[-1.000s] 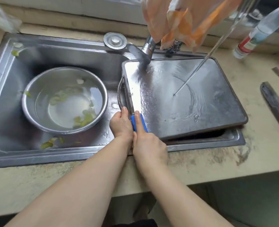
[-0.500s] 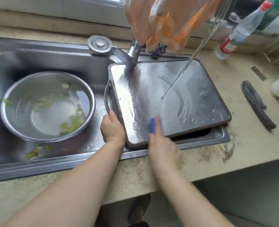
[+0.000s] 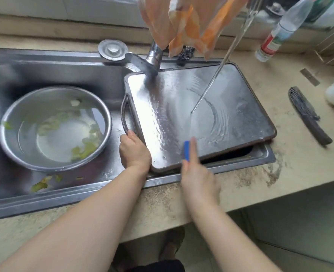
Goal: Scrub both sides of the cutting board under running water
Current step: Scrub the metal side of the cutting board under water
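Lying across the sink's (image 3: 240,163) right basin, the wet board (image 3: 181,107) takes a thin water stream (image 3: 211,87). The left hand (image 3: 134,152) grips its near-left corner; the right hand (image 3: 199,173) pinches a blue scrubber (image 3: 187,150) at its near edge.

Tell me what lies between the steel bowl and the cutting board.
Head view: the left hand gripping the cutting board by its edge near its handle; steel bowl left.

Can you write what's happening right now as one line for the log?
step: scrubbing top side | left hand: holds rectangular steel cutting board edge | right hand: presses blue scrubber on board | water stream: running
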`<state>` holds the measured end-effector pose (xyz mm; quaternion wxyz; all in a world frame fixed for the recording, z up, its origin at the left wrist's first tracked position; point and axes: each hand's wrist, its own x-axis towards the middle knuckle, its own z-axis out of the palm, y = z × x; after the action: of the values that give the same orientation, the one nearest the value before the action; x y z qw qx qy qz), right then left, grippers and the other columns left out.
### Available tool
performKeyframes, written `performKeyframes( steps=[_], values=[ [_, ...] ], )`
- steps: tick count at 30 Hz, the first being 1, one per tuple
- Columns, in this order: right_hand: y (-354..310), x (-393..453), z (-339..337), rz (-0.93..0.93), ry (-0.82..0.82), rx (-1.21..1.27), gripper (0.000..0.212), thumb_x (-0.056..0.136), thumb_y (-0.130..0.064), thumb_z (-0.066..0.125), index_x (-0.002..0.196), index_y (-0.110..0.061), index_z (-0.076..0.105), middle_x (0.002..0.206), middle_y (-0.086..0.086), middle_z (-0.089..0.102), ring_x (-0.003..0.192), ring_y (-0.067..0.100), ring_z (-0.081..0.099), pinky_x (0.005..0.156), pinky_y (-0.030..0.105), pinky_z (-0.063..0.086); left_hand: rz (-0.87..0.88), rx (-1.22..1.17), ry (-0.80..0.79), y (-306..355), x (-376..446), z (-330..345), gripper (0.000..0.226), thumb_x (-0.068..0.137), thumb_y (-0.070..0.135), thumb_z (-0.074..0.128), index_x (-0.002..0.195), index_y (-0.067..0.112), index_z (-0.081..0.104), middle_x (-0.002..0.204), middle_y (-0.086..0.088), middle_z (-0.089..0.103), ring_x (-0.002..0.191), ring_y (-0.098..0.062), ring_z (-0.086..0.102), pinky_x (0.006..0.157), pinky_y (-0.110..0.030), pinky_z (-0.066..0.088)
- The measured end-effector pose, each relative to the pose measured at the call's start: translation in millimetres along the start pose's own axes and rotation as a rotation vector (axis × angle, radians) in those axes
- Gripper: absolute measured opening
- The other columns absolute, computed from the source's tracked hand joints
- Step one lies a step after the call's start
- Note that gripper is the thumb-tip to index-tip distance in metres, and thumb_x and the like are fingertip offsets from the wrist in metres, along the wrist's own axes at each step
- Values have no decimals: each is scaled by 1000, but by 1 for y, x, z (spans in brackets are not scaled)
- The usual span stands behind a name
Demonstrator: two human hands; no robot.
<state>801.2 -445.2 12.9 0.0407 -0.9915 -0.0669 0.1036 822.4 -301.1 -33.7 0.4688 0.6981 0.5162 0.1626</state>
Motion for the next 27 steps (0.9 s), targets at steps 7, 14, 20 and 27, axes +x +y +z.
performKeyframes(
  steps=[7,14,20,27],
  values=[
    [1,-6,-11,-247,-147,29,59,98,-50,21,141,-50,-20,92,9,66,78,28,60,62,36,35,-30,-65,-32,2,2,-3,46,102,29,25,114,-7,51,117,-30,56,107,-40,52,81,-37,33],
    [-28,-27,1,-163,-113,34,64,99,-47,26,144,-45,-19,91,8,66,83,30,62,63,36,32,-57,-214,-68,0,7,-5,44,103,24,30,103,-9,58,110,-28,60,104,-37,53,82,-32,29],
    [-9,-33,-6,-290,-195,40,63,98,-51,23,138,-52,-25,93,7,66,84,29,63,63,37,34,-48,-230,-91,-2,7,-10,43,102,23,32,96,-9,59,107,-28,61,99,-33,52,78,-31,27],
    [-37,-4,8,-332,-41,-96,65,98,-47,28,145,-41,-16,90,6,67,79,27,65,59,34,32,-41,-263,-91,-2,8,-6,43,102,26,31,94,-5,59,97,-19,60,84,-25,48,66,-22,23]
  ],
)
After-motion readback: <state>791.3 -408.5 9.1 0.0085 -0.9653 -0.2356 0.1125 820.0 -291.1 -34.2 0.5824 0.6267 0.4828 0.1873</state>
